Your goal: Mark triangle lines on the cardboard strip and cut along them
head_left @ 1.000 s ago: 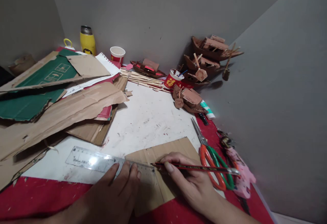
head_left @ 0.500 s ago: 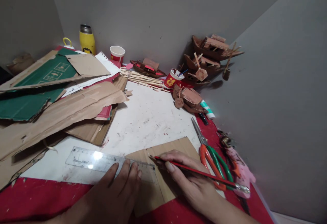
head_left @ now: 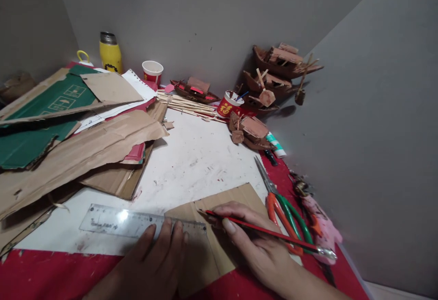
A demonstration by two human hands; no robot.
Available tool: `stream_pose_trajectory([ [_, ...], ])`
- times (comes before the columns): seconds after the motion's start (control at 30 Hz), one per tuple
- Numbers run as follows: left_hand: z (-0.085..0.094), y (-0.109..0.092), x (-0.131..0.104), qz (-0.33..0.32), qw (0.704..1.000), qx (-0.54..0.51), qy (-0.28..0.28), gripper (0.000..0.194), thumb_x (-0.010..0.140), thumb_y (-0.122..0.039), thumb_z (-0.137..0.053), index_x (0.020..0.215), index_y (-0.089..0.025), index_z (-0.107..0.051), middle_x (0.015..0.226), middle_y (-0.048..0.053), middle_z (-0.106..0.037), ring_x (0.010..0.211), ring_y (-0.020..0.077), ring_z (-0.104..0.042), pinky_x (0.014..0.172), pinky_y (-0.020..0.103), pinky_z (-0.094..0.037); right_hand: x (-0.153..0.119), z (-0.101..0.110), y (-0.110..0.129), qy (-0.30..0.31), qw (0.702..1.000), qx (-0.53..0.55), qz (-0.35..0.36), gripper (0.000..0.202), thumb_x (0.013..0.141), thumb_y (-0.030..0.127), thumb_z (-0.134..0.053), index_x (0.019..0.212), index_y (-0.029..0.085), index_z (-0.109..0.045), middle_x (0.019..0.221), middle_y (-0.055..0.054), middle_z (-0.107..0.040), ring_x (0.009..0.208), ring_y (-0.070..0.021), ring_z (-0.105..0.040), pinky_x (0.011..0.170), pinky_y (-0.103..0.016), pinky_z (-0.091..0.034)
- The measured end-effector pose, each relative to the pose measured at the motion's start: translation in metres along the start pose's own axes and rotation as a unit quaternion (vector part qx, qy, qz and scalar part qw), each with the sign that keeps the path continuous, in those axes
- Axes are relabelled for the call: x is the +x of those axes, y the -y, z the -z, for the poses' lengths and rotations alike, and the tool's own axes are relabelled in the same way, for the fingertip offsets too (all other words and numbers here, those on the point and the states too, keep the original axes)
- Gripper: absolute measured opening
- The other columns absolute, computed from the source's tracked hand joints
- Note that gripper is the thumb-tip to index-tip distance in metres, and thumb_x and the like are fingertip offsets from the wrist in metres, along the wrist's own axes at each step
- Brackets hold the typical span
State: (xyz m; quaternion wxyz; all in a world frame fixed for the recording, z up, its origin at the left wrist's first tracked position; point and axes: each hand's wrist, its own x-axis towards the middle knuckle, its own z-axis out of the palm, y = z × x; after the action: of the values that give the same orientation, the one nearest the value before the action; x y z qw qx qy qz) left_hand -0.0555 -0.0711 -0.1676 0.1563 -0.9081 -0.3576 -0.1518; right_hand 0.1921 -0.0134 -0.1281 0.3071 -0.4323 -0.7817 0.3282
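Over the tabletop's red cover (head_left: 61,275) lies a scuffed white sheet (head_left: 195,149); take the clock from the middle of the cut cardboard piece lying near the wearer. At ten o'clock is a heap of torn cardboard (head_left: 85,156), brown and green, and at one o'clock, well apart, stand stacked brown model boats (head_left: 280,65). The cardboard piece (head_left: 205,263) itself lies flat, partly on the sheet and partly on the red cover, between and under the two hands.

At nine o'clock is the clear ruler (head_left: 126,221), its long axis running nearly nine to three, its right end resting on the cardboard. The left hand (head_left: 147,263) has it: the fingers are slightly spread and laid on top near that end, pressing rather than gripping. Where the left thumb sits, I cannot tell.

Open-bladed or not, the scissors (head_left: 272,204) lie at two o'clock, just beyond the right hand (head_left: 256,250). That hand is closed in a writing pinch on the red pencil (head_left: 270,233), which slants from half past nine at its point to half past three at its metal-capped end. The pencil's point sits just past the ruler's far edge, close to its right end; whether it touches the cardboard is unclear.
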Motion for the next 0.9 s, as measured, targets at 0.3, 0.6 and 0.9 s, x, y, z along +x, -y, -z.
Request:
stream_pose_trajectory([
  [0.3,0.002,0.002,-0.001,-0.018,1.000,0.008,0.008,0.037,0.100,-0.020,-0.037,0.118,-0.019,-0.069,0.121,0.004,-0.072,0.115,0.0257,-0.056,0.096,0.041,-0.035,-0.001,-0.003,0.004,0.016,1.000,0.017,-0.003,0.020,0.100,0.021,-0.051,0.113,0.032,-0.061,0.099,0.000,-0.071,0.092,-0.0149,-0.068,0.080,-0.022,-0.055],
  [0.6,-0.001,0.003,0.001,-0.012,0.999,0.031,-0.010,0.040,0.100,-0.019,-0.036,0.124,-0.020,-0.068,0.120,0.001,-0.072,0.114,0.0233,-0.056,0.096,0.037,-0.037,0.029,-0.020,0.023,0.111,0.993,0.039,0.009,0.017,0.100,0.020,-0.049,0.107,0.023,-0.064,0.089,-0.003,-0.069,0.079,-0.0150,-0.066,0.070,-0.026,-0.054],
  [0.9,-0.006,0.000,-0.002,-0.009,0.999,0.032,-0.016,0.039,0.100,-0.021,-0.038,0.126,-0.017,-0.066,0.123,0.005,-0.070,0.115,0.0243,-0.056,0.094,0.038,-0.038,0.044,-0.034,0.026,0.109,0.992,0.061,0.026,0.020,0.098,0.020,-0.047,0.098,0.015,-0.066,0.082,-0.007,-0.070,0.074,-0.0161,-0.065,0.067,-0.029,-0.053],
])
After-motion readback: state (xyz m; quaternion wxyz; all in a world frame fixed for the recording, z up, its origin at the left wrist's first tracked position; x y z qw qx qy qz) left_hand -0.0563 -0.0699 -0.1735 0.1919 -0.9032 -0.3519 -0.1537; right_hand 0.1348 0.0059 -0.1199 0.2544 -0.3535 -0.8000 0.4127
